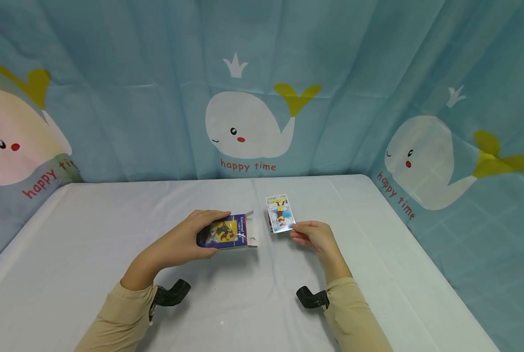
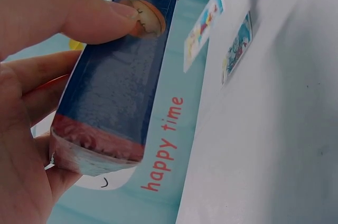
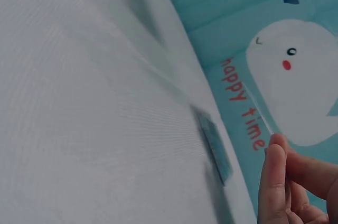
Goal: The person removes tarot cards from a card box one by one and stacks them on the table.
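Note:
A dark blue card box [image 1: 223,231] with its end flaps open towards the right is gripped by the left hand [image 1: 183,241], thumb on one side and fingers on the other. In the left wrist view the thumb lies across the box [image 2: 113,76]. The right hand [image 1: 316,239] pinches the lower corner of a picture card [image 1: 281,213] between thumb and fingertips. Beneath that raised card, another card [image 2: 237,47] lies on the table; the right wrist view shows this card [image 3: 215,147] too, left of the right hand [image 3: 296,187].
A white cloth covers the table [image 1: 226,313]. Behind it and at both sides hangs a light blue curtain [image 1: 156,122] printed with whales. Black devices [image 1: 172,293] are strapped to both wrists over beige sleeves.

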